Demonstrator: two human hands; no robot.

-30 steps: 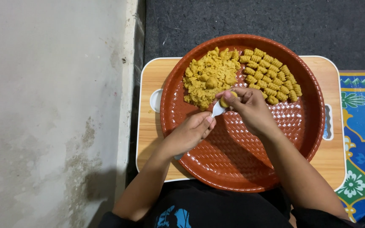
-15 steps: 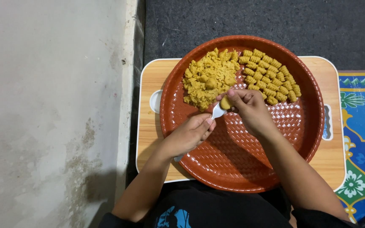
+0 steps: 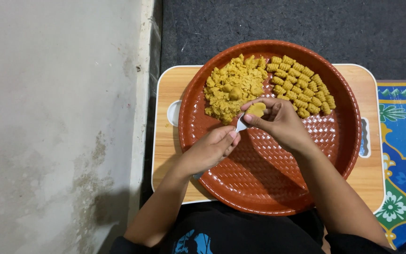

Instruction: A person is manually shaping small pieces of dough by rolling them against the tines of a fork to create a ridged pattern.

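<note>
Over a wooden surface [image 3: 363,183] bearing a red tray [image 3: 269,188], the right hand [image 3: 278,120] pinched a dough piece [image 3: 256,109] while the left hand [image 3: 210,150] gripped a white fork [image 3: 241,125].

Blue floral mat [image 3: 402,155] rt, dark carpet [image 3: 278,23], pale wall [image 3: 57,117] lt.

No packages, labels, signs or screens in view.
</note>
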